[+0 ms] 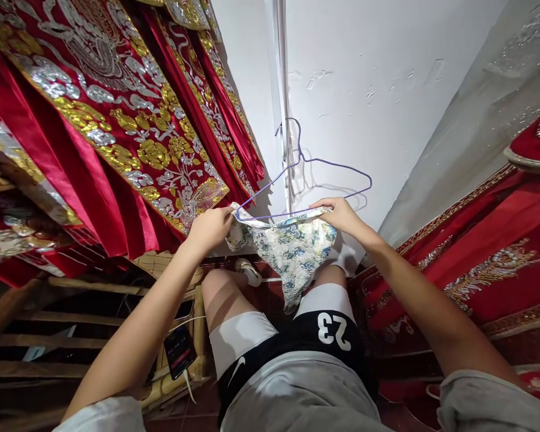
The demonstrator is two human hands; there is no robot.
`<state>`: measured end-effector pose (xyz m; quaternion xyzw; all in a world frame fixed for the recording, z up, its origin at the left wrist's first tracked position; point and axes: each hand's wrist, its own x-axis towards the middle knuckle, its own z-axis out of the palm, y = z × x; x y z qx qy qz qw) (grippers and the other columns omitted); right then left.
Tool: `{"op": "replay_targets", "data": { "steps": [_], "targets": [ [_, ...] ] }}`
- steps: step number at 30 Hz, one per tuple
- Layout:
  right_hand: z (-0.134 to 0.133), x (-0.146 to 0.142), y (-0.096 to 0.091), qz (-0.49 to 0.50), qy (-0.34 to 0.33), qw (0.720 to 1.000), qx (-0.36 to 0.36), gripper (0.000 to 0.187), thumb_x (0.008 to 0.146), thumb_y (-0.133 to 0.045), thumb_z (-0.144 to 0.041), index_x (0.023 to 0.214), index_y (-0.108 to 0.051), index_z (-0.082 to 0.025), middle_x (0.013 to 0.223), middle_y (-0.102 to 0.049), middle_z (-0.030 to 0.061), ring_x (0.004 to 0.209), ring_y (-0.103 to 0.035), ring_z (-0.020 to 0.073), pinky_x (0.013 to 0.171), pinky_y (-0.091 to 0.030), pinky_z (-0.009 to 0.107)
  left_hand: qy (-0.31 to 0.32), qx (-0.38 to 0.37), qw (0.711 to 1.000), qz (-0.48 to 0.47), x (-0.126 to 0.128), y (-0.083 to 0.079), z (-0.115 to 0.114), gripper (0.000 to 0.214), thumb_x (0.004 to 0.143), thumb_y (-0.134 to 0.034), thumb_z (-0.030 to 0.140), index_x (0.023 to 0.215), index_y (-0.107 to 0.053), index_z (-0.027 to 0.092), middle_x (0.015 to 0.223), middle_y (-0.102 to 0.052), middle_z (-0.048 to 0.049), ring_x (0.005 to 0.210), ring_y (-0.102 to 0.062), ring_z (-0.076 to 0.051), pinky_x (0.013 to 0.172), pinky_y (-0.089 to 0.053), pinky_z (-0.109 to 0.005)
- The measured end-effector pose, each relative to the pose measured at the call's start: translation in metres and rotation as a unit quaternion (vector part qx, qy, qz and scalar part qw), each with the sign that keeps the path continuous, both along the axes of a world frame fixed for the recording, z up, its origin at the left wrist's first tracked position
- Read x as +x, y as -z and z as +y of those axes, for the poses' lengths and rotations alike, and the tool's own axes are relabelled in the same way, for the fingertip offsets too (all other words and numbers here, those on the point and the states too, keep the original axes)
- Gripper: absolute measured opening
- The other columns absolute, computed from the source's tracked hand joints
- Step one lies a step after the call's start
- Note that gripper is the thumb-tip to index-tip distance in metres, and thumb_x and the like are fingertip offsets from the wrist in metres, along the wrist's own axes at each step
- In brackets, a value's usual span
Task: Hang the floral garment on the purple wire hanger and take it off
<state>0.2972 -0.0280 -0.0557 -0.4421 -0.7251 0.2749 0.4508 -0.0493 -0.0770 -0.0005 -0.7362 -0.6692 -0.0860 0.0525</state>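
A white garment with a blue and green floral print (292,255) hangs between my two hands above my knees. My left hand (213,227) is closed on the upper left corner of its edge. My right hand (337,215) pinches the same edge farther right, fingers on top. A purple clothes hanger (326,161) stands upright behind the garment, its hook near the wall. Its left corner lies at the garment near my left hand, while the right corner sticks out above my right hand. The garment's lower end narrows to a point between my thighs.
Red embroidered costumes (157,138) hang at the left, and more red beaded clothing (486,264) is at the right. A white wall (355,78) rises ahead. A phone (179,353) with a white cable rests on a bamboo seat (162,393) by my left leg.
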Motion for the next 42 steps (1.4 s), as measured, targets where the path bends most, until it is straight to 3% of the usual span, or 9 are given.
{"op": "replay_targets", "data": {
  "steps": [4, 7, 13, 22, 31, 34, 37, 40, 42],
  "targets": [
    [-0.007, -0.006, -0.002, -0.037, 0.004, 0.999, 0.009, 0.03, 0.069, -0.065, -0.014, 0.094, -0.081, -0.018, 0.1, -0.08, 0.0077, 0.092, -0.071, 0.0236, 0.079, -0.049, 0.031, -0.023, 0.058, 0.998, -0.014, 0.003, -0.002, -0.016, 0.039, 0.096, -0.039, 0.034, 0.111, -0.073, 0.02, 0.097, -0.076, -0.0196, 0.09, -0.072, -0.04, 0.077, -0.053, -0.045],
    [-0.01, -0.01, -0.005, -0.068, 0.063, 0.996, 0.009, 0.022, 0.07, -0.07, -0.017, 0.09, -0.08, -0.019, 0.095, -0.08, 0.0067, 0.085, -0.07, 0.0236, 0.073, -0.046, 0.031, -0.019, 0.079, 0.996, -0.024, -0.007, 0.0, -0.027, 0.04, 0.096, -0.041, 0.034, 0.118, -0.073, 0.023, 0.096, -0.077, -0.0158, 0.088, -0.073, -0.037, 0.077, -0.053, -0.042],
    [-0.016, -0.02, -0.008, -0.104, 0.124, 0.986, 0.04, 0.014, 0.073, -0.07, -0.019, 0.084, -0.079, -0.02, 0.088, -0.079, 0.0056, 0.076, -0.067, 0.023, 0.068, -0.042, 0.031, 0.042, 0.171, 0.979, -0.103, -0.021, 0.012, -0.034, 0.045, 0.096, -0.044, 0.031, 0.134, -0.066, 0.022, 0.122, -0.075, -0.0127, 0.103, -0.073, -0.033, 0.084, -0.054, -0.039],
    [-0.018, -0.019, -0.003, -0.1, 0.102, 0.989, 0.037, 0.017, 0.071, -0.068, -0.017, 0.085, -0.076, -0.021, 0.088, -0.077, 0.0043, 0.081, -0.067, 0.0231, 0.071, -0.045, 0.029, 0.028, 0.075, 0.995, -0.058, -0.01, 0.011, -0.051, 0.056, 0.096, -0.035, 0.029, 0.147, -0.055, 0.017, 0.141, -0.064, -0.0125, 0.124, -0.065, -0.034, 0.096, -0.053, -0.041],
    [-0.025, -0.02, -0.01, -0.125, 0.095, 0.987, 0.025, 0.025, 0.067, -0.064, -0.01, 0.086, -0.076, -0.019, 0.086, -0.077, 0.0039, 0.076, -0.064, 0.0219, 0.067, -0.039, 0.029, -0.011, -0.02, 0.999, 0.025, -0.005, -0.012, -0.003, 0.043, 0.09, -0.038, 0.024, 0.113, -0.074, 0.016, 0.103, -0.077, -0.0177, 0.101, -0.073, -0.038, 0.083, -0.055, -0.044],
    [-0.026, -0.022, -0.009, -0.125, 0.096, 0.987, 0.017, 0.028, 0.065, -0.063, -0.008, 0.087, -0.075, -0.019, 0.087, -0.077, 0.004, 0.076, -0.064, 0.0217, 0.067, -0.039, 0.029, 0.081, 0.045, 0.994, -0.065, 0.006, -0.013, 0.004, 0.047, 0.093, -0.037, 0.027, 0.123, -0.07, 0.014, 0.118, -0.075, -0.0164, 0.112, -0.069, -0.036, 0.093, -0.053, -0.045],
    [-0.029, -0.032, -0.008, -0.102, 0.054, 0.993, 0.013, 0.022, 0.067, -0.065, -0.01, 0.085, -0.075, -0.018, 0.084, -0.076, 0.0036, 0.077, -0.065, 0.0219, 0.069, -0.042, 0.029, 0.188, 0.137, 0.959, -0.162, 0.024, -0.015, 0.013, 0.047, 0.096, -0.038, 0.031, 0.129, -0.066, 0.014, 0.131, -0.07, -0.0133, 0.119, -0.065, -0.031, 0.103, -0.049, -0.044],
    [-0.035, -0.038, -0.008, -0.094, -0.001, 0.995, 0.036, 0.025, 0.07, -0.064, -0.01, 0.089, -0.076, -0.02, 0.089, -0.077, 0.0036, 0.084, -0.067, 0.0227, 0.076, -0.047, 0.031, 0.206, 0.186, 0.936, -0.218, 0.041, -0.019, 0.03, 0.036, 0.093, -0.044, 0.028, 0.115, -0.069, 0.016, 0.102, -0.075, -0.0093, 0.09, -0.067, -0.024, 0.088, -0.052, -0.038],
    [-0.039, -0.032, -0.009, -0.084, 0.003, 0.994, 0.067, 0.04, 0.071, -0.06, -0.009, 0.106, -0.076, -0.021, 0.095, -0.076, 0.0035, 0.085, -0.067, 0.0223, 0.079, -0.048, 0.032, 0.195, 0.205, 0.926, -0.25, 0.045, -0.019, 0.041, 0.025, 0.088, -0.052, 0.027, 0.106, -0.067, 0.017, 0.077, -0.067, -0.0036, 0.069, -0.058, -0.018, 0.072, -0.049, -0.032]
  ]
}}
